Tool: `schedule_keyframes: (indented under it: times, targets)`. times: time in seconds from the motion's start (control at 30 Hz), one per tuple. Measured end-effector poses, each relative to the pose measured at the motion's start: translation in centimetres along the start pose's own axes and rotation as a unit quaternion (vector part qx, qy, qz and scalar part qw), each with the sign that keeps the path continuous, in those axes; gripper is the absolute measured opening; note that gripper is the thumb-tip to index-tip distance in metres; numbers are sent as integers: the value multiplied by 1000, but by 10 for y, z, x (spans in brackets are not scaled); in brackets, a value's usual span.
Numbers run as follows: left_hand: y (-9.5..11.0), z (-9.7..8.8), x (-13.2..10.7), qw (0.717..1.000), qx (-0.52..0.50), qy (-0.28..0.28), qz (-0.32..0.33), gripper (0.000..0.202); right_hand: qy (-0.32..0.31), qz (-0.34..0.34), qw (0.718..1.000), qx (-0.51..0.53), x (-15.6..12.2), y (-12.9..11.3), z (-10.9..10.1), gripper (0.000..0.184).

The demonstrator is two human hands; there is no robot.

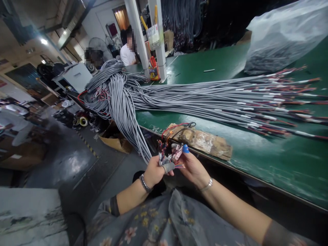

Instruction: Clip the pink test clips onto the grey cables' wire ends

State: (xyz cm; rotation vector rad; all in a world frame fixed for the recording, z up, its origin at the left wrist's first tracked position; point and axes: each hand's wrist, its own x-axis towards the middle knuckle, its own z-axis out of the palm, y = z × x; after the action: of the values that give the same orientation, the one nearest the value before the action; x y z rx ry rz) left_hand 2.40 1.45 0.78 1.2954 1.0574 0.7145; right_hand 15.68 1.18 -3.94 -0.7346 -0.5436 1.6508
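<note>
My left hand (154, 171) is closed around the stripped ends of several grey cables (139, 138), which hang down to it from the bench. Thin coloured wires (162, 147) with bare copper tips stick up out of that fist. A grey wrapped piece, either a covering on the thumb or a cable sleeve, lies across its front. Close beside it, my right hand (192, 167) is pinched, with a blue cover (185, 148) on one fingertip. Small pinkish-white pieces (176, 152) show at its fingers; I cannot make out what they are.
A large bundle of grey cables (184, 97) stretches over the green bench (282, 160), its stripped ends fanned out at right. A worn wooden block (205, 140) with wires sits at the front edge. Behind are a plastic bag (284, 37), posts and a person (127, 54); a cardboard box (115, 138) stands below.
</note>
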Motion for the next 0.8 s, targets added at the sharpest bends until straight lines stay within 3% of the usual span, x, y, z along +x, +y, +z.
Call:
schedule_keyframes:
  times: [0.2,0.47,0.6,0.8]
  targets:
    - [1,-2,-2,1000,16,-5,-3,36,55,24,994,91,-3,-3,-1,46]
    - [4,-9,-12,999,16,16,49,37,30,43,995,80,-7,-8,-1,44]
    - [-1,-5,-10,997,7,51,63,35,32,15,998,55,-5,-6,-4,42]
    - [-4,2,-5,996,-5,68,57,35,19,31,998,51,-3,-2,-7,41]
